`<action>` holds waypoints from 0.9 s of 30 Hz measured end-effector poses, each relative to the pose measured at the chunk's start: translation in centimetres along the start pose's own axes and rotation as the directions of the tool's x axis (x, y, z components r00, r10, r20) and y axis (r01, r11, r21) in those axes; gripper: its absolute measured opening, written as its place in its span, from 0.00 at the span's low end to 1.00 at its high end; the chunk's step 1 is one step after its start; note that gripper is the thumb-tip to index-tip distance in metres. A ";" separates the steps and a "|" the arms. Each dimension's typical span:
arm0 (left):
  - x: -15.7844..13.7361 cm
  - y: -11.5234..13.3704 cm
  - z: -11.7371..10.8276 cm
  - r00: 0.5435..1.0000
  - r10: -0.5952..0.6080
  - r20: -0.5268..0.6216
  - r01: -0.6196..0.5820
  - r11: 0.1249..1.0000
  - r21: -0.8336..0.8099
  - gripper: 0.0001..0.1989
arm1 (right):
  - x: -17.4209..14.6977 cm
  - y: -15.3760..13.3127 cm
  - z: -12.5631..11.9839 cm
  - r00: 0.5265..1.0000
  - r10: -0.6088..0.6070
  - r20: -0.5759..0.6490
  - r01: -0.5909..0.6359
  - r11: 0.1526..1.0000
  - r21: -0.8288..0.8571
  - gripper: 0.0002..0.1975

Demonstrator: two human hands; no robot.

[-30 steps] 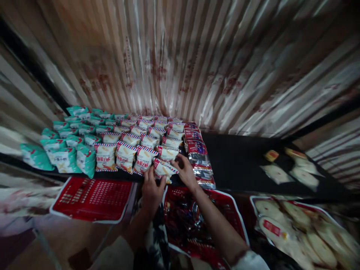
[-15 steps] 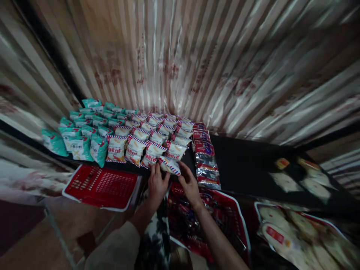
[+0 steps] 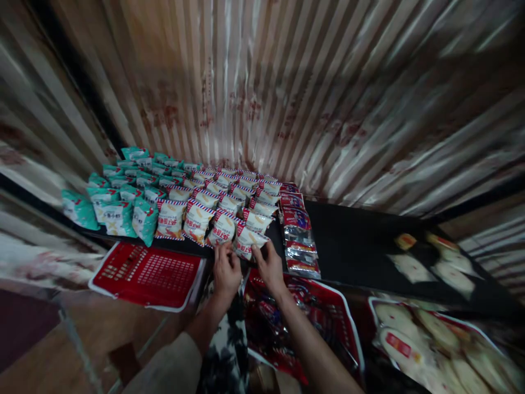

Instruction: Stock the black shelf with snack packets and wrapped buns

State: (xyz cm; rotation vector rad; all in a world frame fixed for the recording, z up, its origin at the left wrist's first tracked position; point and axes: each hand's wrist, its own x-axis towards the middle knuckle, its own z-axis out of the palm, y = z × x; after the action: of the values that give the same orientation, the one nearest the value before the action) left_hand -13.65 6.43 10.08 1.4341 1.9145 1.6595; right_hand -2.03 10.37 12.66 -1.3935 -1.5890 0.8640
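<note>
A white snack bag with a red-and-blue striped edge stands at the front of the rack, its printed face turned toward me. My right hand grips its lower right corner between thumb and fingers. Just left of that bag, my left hand has its fingers curled together at the shelf edge, below a neighbouring white bag. Whether anything is pinched in the left fingers is hidden. More white bags stand in rows behind and to the left.
Teal bags fill the left end of the black shelf. Red packets lie in a column to the right. Below are a tilted red basket, a red basket of dark packets, and another basket of pale packages.
The front white bag has gone from lying tilted between both hands to standing with its face toward me. My left hand has slipped down off its side; the right has shifted slightly left.
</note>
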 end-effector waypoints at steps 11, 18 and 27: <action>0.1 -0.1 -0.8 0.974 -0.098 -0.204 0.146 0.961 0.237 0.17 | -0.6 0.4 0.3 1.000 0.018 0.006 -0.017 0.999 -0.042 0.23; 0.1 -0.5 -0.3 0.976 -0.160 -0.146 0.180 0.974 0.138 0.21 | 0.4 0.6 0.7 0.999 0.028 -0.025 -0.031 0.990 -0.138 0.22; 0.2 -0.2 -0.4 0.975 -0.191 -0.111 0.205 0.970 0.132 0.20 | 0.3 1.1 0.9 0.999 0.051 0.010 -0.050 0.994 -0.094 0.19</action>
State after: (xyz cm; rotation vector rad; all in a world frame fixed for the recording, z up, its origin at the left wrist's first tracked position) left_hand -14.11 6.36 10.12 1.1817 2.1898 1.5548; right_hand -2.42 10.82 11.33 -1.5029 -1.6279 0.8385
